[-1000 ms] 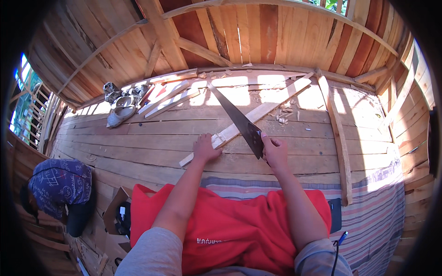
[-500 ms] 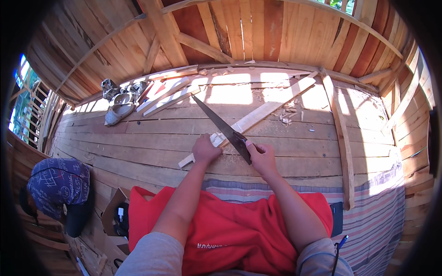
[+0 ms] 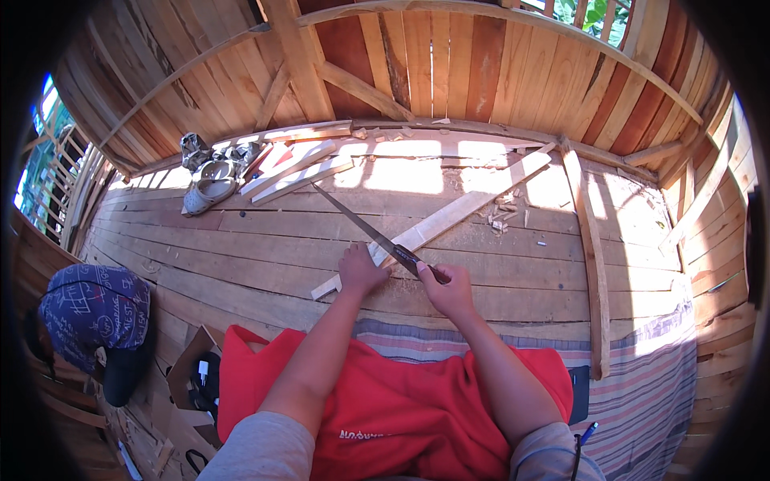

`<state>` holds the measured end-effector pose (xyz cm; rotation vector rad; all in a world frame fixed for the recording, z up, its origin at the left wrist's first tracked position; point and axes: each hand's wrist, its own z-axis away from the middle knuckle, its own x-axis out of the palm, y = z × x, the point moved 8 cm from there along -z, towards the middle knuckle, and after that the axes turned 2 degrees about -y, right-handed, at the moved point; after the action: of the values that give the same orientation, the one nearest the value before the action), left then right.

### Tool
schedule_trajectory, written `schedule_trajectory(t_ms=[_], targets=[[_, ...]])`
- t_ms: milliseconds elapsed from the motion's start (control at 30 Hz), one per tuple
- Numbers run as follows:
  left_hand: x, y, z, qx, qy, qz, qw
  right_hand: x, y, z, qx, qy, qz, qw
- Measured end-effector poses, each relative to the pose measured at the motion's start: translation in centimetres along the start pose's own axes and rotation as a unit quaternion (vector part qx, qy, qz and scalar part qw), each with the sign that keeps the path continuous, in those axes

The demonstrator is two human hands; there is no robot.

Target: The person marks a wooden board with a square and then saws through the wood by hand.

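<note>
Well, nearest my camera, red cloth (image 3: 417, 401) covers the lap, with a striped mat (image 3: 642, 377) spread to the right and an open cardboard box (image 3: 184, 375) close on the left. Past the box another person (image 3: 96, 321) bends low, well apart from the work.

Beyond the lap I see the right hand (image 3: 447, 290) closed around the handle of a handsaw (image 3: 353, 217), its dark blade slanting away to the left. The left hand (image 3: 363, 271) presses on the near part of a pale wooden strip (image 3: 457, 214), fingers bent over it. The strip lies aslant on the floorboards, and the blade crosses above it by the left hand; whether the teeth touch wood, I can't quite tell from here.

Offcuts (image 3: 501, 212) litter the floor right of the strip, and a long beam (image 3: 589, 256) bounds that side. Farther off, loose boards (image 3: 293, 176) lie past the saw's tip, beside grey clogs (image 3: 212, 188), before the plank wall (image 3: 481, 72).
</note>
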<state>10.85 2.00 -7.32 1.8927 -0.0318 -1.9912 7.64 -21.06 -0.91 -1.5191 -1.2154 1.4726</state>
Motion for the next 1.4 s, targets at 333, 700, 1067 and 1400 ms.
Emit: schedule_trajectory(t_ms=[333,700,1067,1400], targets=[[-0.4,1.3,0.9,0.03,0.04,0.033,0.998,-1.1,-0.4,-0.2,0.008,0.007,-0.022,1.0],[0.3,0.0,0.3,0.036,0.051,0.037,0.997,-0.6,-1.1,-0.5,-0.016,0.006,-0.02,1.0],[-0.4,0.6,0.8,0.016,0.057,0.039,0.997,-0.7,-1.1,-0.7,-0.031,0.012,-0.008,0.999],[-0.4,1.1,0.3,0.011,0.029,0.028,0.999,-1.8,-1.3,-1.9,-0.011,-0.01,-0.001,1.0]])
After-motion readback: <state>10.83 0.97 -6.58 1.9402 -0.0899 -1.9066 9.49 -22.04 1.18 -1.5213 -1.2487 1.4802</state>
